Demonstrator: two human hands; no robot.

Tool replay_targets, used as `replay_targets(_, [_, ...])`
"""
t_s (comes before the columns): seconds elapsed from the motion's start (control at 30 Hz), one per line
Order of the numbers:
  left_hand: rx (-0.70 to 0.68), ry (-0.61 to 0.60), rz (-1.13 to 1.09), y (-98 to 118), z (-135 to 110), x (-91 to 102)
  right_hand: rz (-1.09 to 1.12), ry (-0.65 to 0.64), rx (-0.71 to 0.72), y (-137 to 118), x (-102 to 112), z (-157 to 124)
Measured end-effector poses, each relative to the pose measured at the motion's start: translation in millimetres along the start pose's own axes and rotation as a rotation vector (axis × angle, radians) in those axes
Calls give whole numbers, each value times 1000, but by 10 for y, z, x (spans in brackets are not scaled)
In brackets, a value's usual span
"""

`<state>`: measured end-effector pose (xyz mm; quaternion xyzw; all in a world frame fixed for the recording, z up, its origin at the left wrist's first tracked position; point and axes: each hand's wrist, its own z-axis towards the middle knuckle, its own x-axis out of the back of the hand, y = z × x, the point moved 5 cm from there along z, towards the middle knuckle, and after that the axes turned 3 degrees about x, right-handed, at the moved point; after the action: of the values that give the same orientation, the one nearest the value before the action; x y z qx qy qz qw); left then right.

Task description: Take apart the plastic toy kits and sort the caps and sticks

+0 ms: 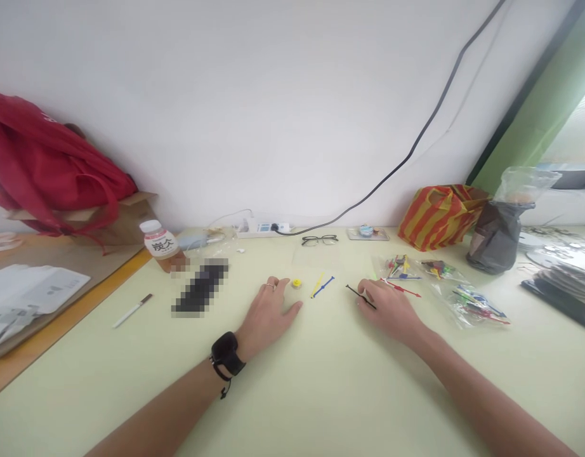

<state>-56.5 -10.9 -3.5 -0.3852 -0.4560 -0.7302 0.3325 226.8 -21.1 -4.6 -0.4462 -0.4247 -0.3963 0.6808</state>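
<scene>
My left hand (271,311) rests on the table with thumb and fingers apart, holding nothing. Just beyond its fingertips lies a small round yellow piece (297,284). A yellow plastic arrow (316,287) and a blue plastic arrow (323,287) lie close together between my hands. Pinched in the fingers of my right hand (390,308) is a thin black plastic arrow (354,291), its far end sticking out to the left. A red plastic arrow (407,289) shows just beyond the right hand, partly hidden by it.
Clear bags of colored plastic arrows (473,304) lie at right. Glasses (320,240), a power strip (264,230) and a small tray (367,234) stand along the wall. A drink bottle (162,246), a blurred-out dark object (200,289) and a white stick (133,311) are at left.
</scene>
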Motion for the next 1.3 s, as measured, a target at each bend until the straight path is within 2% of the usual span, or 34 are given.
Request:
replay_targets(0.13, [-67,-31,-201,96,-41,-24,-73,73,-43,152,-9,27])
replay_targets(0.27, [-191,-177,-405,294,-125,-56,-127,123,-54,231,4,41])
replay_targets(0.37, [-306,-307,-506,450,-205,-51,-58,141,-1,160,26,21])
replay_targets(0.43, [-325,-337,-511,497,-230,-33,55,116,82,31,27,-9])
replay_targets(0.57, [-354,-214,-398,479,-187,30,297,27,322,-329,-9,-98])
replay_targets(0.7, [-384,-144,-241,413,-122,27,357,-21,425,-519,-94,-141])
replay_targets(1.03, [-264,-60,-6,327,-100,-45,304,-118,364,-497,-216,-126])
replay_targets(1.3, [-335,-124,9,374,-110,-32,330,-120,354,-487,-204,-145])
